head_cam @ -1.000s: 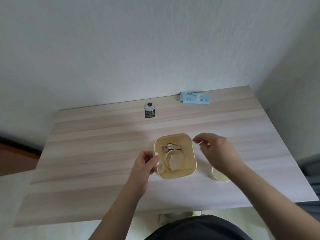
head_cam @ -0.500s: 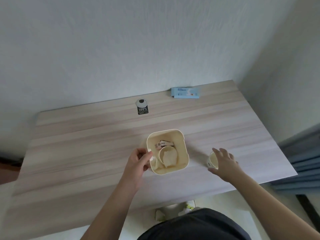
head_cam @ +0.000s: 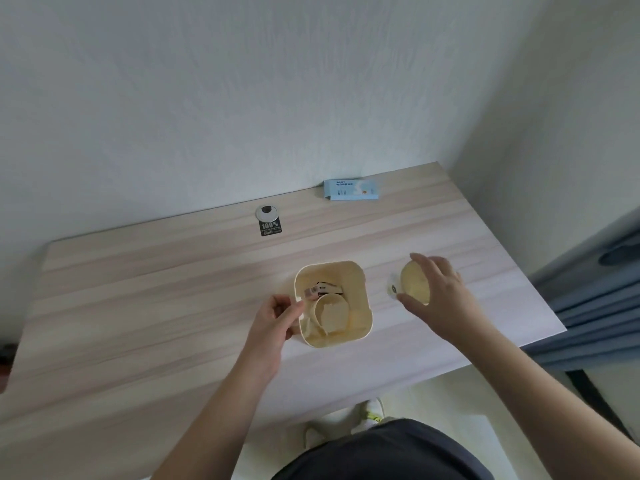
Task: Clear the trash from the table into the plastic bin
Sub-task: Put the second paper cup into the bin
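Note:
A cream plastic bin (head_cam: 360, 299) stands on the wooden table (head_cam: 156, 306), near the front edge. Inside it lie a paper cup (head_cam: 330, 311) and a small dark wrapper (head_cam: 323, 289). My left hand (head_cam: 277, 318) pinches the bin's left rim. My right hand (head_cam: 441, 299) holds a second paper cup (head_cam: 414, 283) to the right of the bin, lifted and tipped so its opening faces me, with my fingers wrapped around its far and near sides.
A light blue packet (head_cam: 351, 190) lies at the table's back edge by the wall. A round grommet with a black "100%" label (head_cam: 269, 221) sits at the back middle. Blue curtain fabric (head_cam: 595, 299) hangs off the table's right side.
My right hand left the bin's rim, reached to the cup on the right, closed around it and now lifts it tipped. The left hand stayed on the bin.

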Demonstrator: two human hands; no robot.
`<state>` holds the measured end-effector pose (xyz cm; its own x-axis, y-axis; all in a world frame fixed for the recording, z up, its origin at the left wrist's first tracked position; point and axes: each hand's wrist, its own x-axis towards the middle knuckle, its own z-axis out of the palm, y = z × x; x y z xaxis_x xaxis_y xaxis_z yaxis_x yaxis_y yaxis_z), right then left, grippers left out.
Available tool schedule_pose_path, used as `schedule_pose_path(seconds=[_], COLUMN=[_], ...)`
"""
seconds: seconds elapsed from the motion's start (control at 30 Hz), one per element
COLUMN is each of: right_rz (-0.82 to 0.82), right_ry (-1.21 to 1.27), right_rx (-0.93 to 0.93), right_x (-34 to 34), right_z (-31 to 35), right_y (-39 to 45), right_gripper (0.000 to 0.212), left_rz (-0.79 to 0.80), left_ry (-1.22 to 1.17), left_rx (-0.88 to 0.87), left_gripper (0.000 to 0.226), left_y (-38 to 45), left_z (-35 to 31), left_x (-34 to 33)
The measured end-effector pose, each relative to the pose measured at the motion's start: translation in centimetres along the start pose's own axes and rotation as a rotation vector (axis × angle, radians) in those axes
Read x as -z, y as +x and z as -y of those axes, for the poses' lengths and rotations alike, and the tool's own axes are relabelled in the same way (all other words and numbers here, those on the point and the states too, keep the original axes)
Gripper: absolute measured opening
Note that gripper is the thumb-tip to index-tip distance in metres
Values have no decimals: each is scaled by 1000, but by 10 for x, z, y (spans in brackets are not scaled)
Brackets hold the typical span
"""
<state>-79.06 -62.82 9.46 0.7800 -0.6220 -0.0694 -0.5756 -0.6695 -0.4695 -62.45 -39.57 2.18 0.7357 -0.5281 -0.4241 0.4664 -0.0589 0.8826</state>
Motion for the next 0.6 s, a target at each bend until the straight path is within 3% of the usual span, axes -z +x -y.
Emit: schedule_pose_path(seconds=[0.13, 0.37, 0.6], right_rz=[-92, 34, 128], right_ry=[50, 79, -116], right_rx=[133, 241, 355], right_x=[28, 5, -30], right_z=[32, 69, 86], right_y=[-13, -24, -23], right_gripper=[72, 74, 73], left_rz=[-18, -32, -22], left_ry=[-20, -63, -42], left_rx=[3, -8, -31], left_gripper=[17, 17, 15], left_y=[-2, -10, -15], left_z=[-1, -6, -11], left_x=[1, 2, 16])
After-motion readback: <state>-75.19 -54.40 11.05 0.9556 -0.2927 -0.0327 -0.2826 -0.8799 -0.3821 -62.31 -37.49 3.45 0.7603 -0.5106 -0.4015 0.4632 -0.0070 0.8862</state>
